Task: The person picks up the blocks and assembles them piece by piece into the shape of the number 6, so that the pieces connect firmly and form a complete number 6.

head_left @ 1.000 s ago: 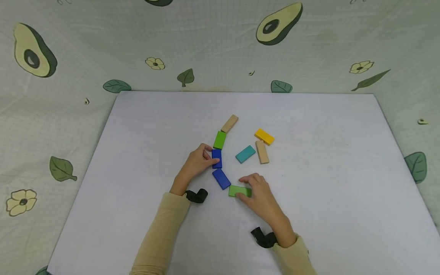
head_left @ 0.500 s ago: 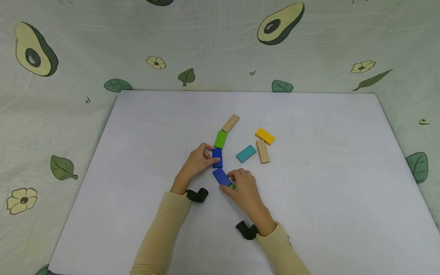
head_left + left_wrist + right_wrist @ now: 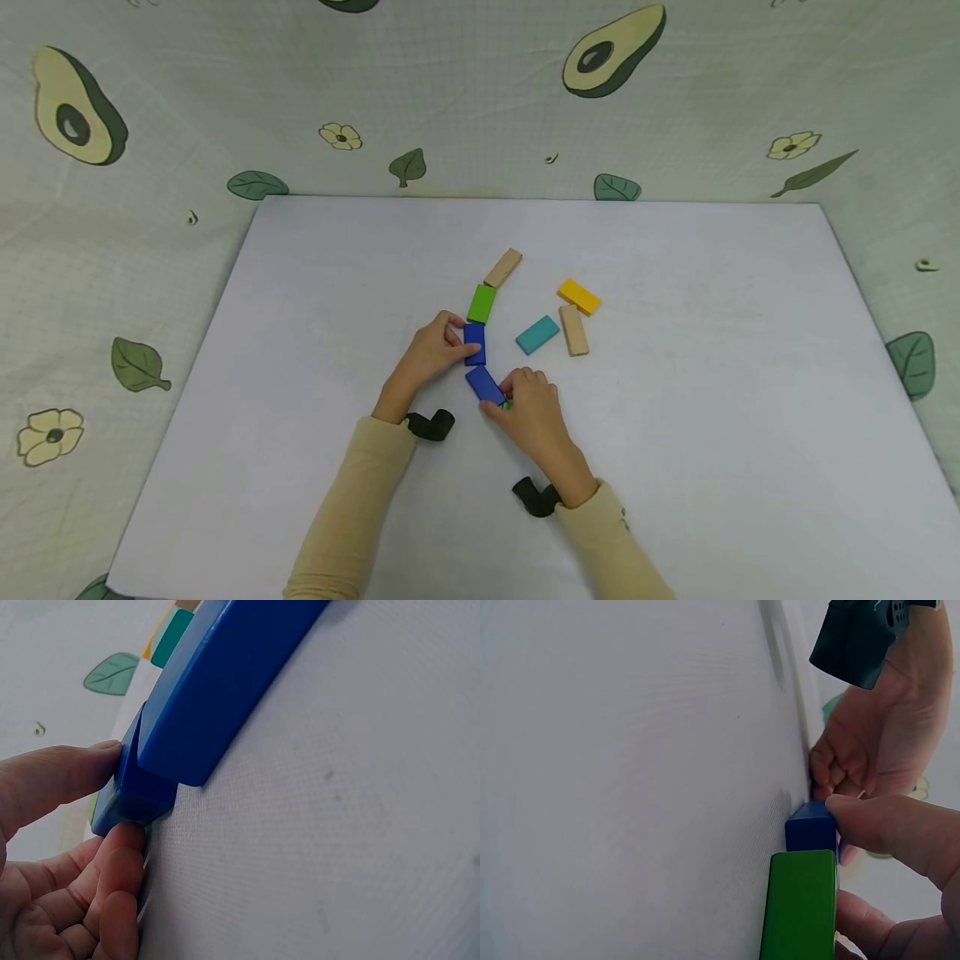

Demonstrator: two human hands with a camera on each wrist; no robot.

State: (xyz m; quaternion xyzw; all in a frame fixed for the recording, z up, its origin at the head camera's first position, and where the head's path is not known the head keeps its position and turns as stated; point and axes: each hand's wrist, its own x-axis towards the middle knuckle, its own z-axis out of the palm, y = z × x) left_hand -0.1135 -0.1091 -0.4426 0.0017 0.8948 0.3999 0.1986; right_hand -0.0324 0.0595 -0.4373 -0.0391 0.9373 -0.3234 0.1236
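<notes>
Flat blocks lie in a curved row. In the head view, my left hand (image 3: 431, 352) pinches the upper blue block (image 3: 475, 333) between thumb and fingers; the left wrist view shows the thumb on one side of this blue block (image 3: 142, 787). My right hand (image 3: 534, 412) pinches the lower blue block (image 3: 483, 384), its thumb and fingers at the lower end. Beneath that hand, the lower green block (image 3: 801, 907) is mostly hidden from the head view and stands close against the blue one. Above the left hand are another green block (image 3: 482, 303) and a wooden block (image 3: 503, 267).
Right of the row lie a teal block (image 3: 537, 335), a second wooden block (image 3: 573, 331) and a yellow block (image 3: 579, 297). They rest on a white tabletop (image 3: 712, 375). Behind it hangs a cloth (image 3: 480, 100) with avocado and leaf prints.
My right hand has moved left from the lower green block to the lower blue block, covering most of the green one. My left hand keeps its place on the upper blue block.
</notes>
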